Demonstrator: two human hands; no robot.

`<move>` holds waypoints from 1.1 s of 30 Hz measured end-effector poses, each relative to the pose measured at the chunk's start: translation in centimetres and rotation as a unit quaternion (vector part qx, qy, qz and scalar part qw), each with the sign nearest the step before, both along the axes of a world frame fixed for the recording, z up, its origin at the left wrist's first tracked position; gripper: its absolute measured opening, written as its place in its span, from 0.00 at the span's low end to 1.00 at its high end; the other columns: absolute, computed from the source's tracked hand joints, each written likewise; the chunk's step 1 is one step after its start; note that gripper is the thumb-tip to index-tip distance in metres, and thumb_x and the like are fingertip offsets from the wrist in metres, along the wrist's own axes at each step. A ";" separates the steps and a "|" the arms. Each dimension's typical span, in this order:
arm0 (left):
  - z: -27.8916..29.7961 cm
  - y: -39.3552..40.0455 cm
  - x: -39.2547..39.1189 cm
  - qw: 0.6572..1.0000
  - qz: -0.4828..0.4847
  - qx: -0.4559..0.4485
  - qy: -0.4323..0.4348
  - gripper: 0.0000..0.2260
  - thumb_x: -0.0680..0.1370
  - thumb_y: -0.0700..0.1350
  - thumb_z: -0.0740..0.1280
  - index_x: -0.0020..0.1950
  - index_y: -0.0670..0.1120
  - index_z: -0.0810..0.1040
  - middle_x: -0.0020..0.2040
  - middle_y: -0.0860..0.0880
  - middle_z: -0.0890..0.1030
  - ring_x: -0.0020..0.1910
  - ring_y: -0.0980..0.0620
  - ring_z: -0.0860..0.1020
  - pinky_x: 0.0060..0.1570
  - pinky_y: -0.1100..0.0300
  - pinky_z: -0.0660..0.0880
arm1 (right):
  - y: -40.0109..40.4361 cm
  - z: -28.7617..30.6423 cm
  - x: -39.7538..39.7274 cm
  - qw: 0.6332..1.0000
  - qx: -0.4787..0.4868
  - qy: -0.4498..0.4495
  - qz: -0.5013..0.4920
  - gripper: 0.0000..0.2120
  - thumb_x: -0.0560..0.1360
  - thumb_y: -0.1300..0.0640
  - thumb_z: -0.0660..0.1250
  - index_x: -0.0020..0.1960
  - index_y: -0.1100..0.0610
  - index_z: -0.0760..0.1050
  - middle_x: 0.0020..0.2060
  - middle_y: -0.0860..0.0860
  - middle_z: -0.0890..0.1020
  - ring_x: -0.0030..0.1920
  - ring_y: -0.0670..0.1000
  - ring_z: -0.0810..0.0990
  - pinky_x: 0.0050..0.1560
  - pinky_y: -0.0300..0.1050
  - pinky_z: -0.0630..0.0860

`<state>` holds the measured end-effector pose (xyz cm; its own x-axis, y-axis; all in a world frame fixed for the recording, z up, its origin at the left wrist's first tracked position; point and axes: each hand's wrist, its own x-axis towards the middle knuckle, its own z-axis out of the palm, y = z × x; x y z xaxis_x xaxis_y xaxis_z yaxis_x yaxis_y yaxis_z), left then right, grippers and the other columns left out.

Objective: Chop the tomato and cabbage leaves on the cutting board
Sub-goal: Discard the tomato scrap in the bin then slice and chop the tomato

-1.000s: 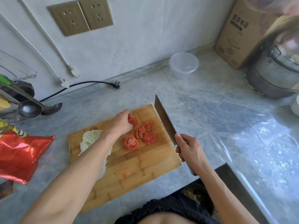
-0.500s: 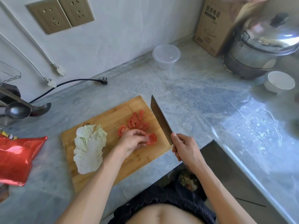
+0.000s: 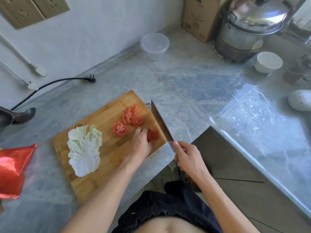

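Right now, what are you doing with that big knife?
A person is cutting up a tomato on a wooden cutting board. The left hand holds a tomato piece near the board's right edge, while the right hand grips the knife, blade raised beside it. Several tomato slices already lie cut. The cabbage leaves lie whole on the board, not yet chopped.

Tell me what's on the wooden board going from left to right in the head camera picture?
cabbage leaves → round tomato slice → left hand → tomato piece it holds → knife at the board's right edge.
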<state>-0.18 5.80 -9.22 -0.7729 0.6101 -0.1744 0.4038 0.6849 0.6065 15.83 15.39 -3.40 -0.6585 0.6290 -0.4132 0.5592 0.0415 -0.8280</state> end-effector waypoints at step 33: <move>-1.2 2.5 -0.8 1.000 0.027 -0.005 0.004 0.11 0.74 0.45 0.68 0.56 0.47 0.82 0.53 0.41 0.78 0.49 0.40 0.78 0.51 0.54 0.76 | 0.3 -0.3 -2.4 0.998 0.043 -0.022 0.050 0.18 0.84 0.46 0.58 0.55 0.57 0.82 0.35 0.56 0.80 0.37 0.55 0.80 0.42 0.51 0.78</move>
